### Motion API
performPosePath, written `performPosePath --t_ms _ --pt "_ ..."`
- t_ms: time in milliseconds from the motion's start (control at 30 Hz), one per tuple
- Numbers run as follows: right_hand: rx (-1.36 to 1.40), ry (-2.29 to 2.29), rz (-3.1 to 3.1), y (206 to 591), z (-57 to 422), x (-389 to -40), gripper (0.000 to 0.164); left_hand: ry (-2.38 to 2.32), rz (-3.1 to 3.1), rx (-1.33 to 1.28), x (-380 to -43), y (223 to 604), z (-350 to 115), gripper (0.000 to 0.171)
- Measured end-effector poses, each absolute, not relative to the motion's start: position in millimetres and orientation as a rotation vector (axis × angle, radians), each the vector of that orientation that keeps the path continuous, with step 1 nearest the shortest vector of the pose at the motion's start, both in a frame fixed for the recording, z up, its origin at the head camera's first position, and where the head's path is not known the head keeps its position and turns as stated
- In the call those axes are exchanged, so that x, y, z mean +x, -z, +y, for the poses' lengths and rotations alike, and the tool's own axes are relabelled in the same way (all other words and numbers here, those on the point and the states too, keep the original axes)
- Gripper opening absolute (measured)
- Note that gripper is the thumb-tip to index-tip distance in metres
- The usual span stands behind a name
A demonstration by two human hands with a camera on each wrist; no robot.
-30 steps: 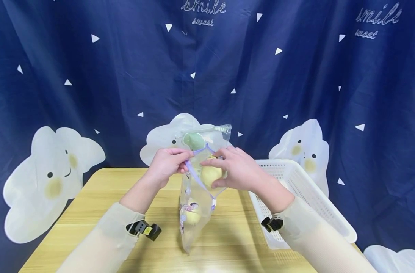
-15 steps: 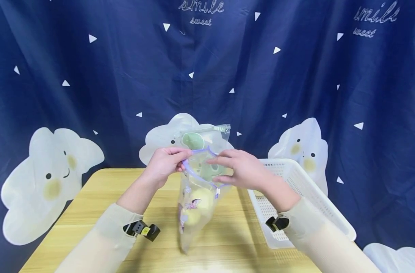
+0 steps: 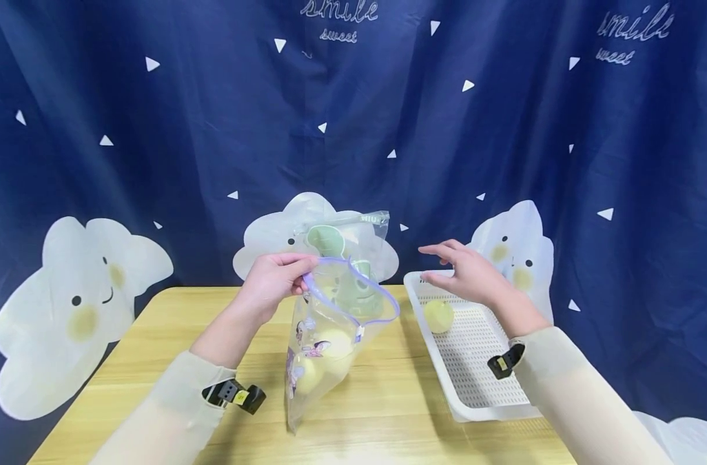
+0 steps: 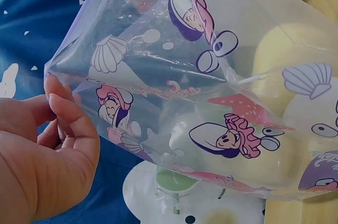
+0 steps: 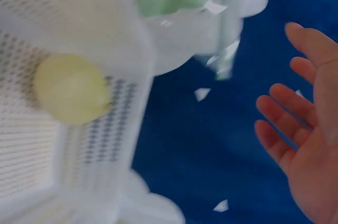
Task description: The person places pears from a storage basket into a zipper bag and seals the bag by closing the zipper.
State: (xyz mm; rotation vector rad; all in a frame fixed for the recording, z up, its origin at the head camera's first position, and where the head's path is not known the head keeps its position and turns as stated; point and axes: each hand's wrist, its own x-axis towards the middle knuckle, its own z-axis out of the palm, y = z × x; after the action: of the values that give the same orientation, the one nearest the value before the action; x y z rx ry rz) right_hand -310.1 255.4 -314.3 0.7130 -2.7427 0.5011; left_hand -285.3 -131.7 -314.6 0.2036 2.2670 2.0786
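Observation:
In the head view my left hand [image 3: 274,281] pinches the purple-edged rim of a clear zip bag [image 3: 341,336] printed with cartoon figures. Its mouth gapes toward the right, and its slider hangs at the front. Pale yellow round fruits [image 3: 337,343] lie low inside, blurred by the plastic; the left wrist view shows a large yellow fruit [image 4: 296,60] through the film. My right hand [image 3: 466,271], holding nothing, is spread above the far left end of a white plastic basket [image 3: 446,381]. One pale yellow round fruit [image 3: 438,316], perhaps a pear, sits in that basket.
Behind the bag stands a clear plastic packet [image 3: 327,240] with green printing. All this is on a light wooden table [image 3: 214,374]. A dark blue curtain [image 3: 214,116] with white clouds and triangles hangs beyond the table's far edge.
My right hand let a yellow fruit drop into the bag, came out of its mouth and moved right over the basket. The left hand keeps its grip on the rim, shifting slightly left.

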Motion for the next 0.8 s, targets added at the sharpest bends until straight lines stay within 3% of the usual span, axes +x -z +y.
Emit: performPosePath --t_ms 533,800 --pt "0.583 -0.537 -3.103 369.8 287.0 -345.4 0.067 -2.071 2.254 0.197 -286.1 314.6 -132.9 0.036" --pt "0.496 -0.573 -3.301 388.0 287.0 -346.7 0.082 -2.065 2.244 0.197 -286.7 315.3 -133.1 0.036"
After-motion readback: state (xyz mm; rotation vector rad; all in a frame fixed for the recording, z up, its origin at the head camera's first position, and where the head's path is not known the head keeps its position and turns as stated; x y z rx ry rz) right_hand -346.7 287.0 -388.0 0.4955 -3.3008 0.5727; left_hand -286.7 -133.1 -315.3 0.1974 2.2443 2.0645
